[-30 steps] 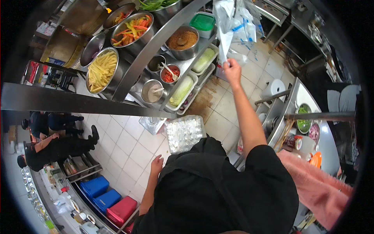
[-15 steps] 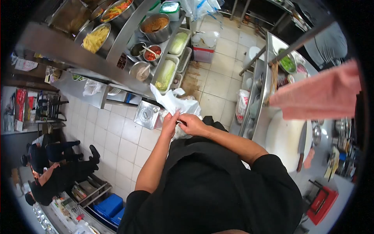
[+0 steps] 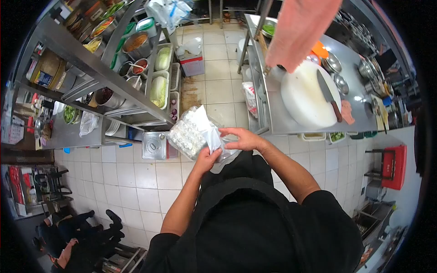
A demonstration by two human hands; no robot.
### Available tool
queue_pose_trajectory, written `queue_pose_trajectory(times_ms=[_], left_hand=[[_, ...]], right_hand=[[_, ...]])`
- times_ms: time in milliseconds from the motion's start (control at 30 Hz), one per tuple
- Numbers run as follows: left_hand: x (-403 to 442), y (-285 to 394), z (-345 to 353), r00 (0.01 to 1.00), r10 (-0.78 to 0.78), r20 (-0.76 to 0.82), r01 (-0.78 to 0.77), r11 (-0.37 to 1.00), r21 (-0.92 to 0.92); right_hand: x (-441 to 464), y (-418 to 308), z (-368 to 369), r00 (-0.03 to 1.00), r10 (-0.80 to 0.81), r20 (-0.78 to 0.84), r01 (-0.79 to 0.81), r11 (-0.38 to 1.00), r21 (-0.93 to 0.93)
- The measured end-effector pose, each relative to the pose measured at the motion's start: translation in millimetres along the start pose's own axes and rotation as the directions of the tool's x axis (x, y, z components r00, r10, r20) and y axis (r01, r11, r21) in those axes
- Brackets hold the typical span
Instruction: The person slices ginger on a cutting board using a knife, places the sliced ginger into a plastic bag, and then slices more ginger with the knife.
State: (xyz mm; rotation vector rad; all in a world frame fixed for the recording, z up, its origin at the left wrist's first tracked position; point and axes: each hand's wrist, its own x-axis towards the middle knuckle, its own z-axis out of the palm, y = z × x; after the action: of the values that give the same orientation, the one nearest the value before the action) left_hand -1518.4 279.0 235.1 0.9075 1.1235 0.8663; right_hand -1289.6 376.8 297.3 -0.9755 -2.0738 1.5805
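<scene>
Plastic bag sits pinched in the left hand, the right hand part-open at its edge.

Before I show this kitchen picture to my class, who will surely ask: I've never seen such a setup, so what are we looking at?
There's no machine: a person works bare-handed, filmed by one camera worn on their head, looking forward and down. Their left hand pinches a white plastic bag; the right hand is beside it, though whether it grips too is unclear. Just beyond is a clear-wrapped pack with whitish contents. To the right, a steel counter carries a round white cutting board with a knife on it. Shelves at left hold trays of napa cabbage.
</scene>
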Motion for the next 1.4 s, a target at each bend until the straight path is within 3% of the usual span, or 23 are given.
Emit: queue_pose_trajectory(times_ms=[100,133,233,333,433,467,600,700,767,933,1033,1233,1400], left_hand=[[-3.5,4.2,28.3,0.999,-0.033,0.040,0.029,0.994,0.102],[-6.6,6.7,37.9,0.997,-0.060,0.050,0.052,0.989,0.139],[-14.0,9.1,76.2,0.981,-0.082,0.178,0.042,0.976,0.216],[-10.8,5.1,134.7,0.943,-0.148,0.297,0.075,0.967,0.245],[3.2,-3.2,221.3,0.872,-0.202,0.445,0.078,0.956,0.282],[8.0,-8.7,254.1,0.848,-0.218,0.483,0.079,0.953,0.292],[13.6,-16.1,387.2,0.760,-0.296,0.579,0.100,0.933,0.347],[19.2,-39.0,465.6,0.697,-0.359,0.621,0.108,0.908,0.404],[20.0,-48.9,515.5,0.667,-0.389,0.635,0.116,0.897,0.427],[25.9,-69.4,614.1,0.461,-0.509,0.727,0.161,0.854,0.495],[40.0,-79.9,670.9,0.370,-0.556,0.745,0.143,0.826,0.545],[83.8,-97.3,790.8,0.282,-0.630,0.724,0.079,0.767,0.637],[138.6,-128.1,897.5,0.184,-0.653,0.735,0.140,0.757,0.638]], right_hand=[[-37.8,15.5,0.1,0.968,0.211,0.137,-0.231,0.961,0.151],[-57.5,23.4,3.9,0.982,0.174,0.077,-0.188,0.942,0.278],[-120.0,53.6,3.6,0.972,0.224,0.069,-0.234,0.918,0.320],[-190.4,70.0,3.7,0.968,0.115,-0.223,-0.023,0.926,0.377],[-269.1,70.0,-14.3,0.884,0.177,-0.433,0.125,0.803,0.583],[-299.7,80.3,-25.2,0.900,0.253,-0.356,0.093,0.685,0.722],[-431.1,130.2,-56.8,0.835,0.393,-0.384,0.010,0.688,0.726],[-528.6,151.7,-65.3,0.757,0.376,-0.535,0.247,0.594,0.766],[-580.9,157.9,-71.1,0.688,0.410,-0.599,0.319,0.570,0.757],[-642.3,150.4,-82.1,0.477,0.453,-0.753,0.461,0.600,0.654],[-676.5,161.2,-96.1,0.564,0.540,-0.625,0.449,0.435,0.781],[-746.6,206.4,-127.9,0.376,0.593,-0.712,0.606,0.424,0.673],[-793.8,264.0,-184.6,0.164,0.629,-0.760,0.632,0.525,0.571]])
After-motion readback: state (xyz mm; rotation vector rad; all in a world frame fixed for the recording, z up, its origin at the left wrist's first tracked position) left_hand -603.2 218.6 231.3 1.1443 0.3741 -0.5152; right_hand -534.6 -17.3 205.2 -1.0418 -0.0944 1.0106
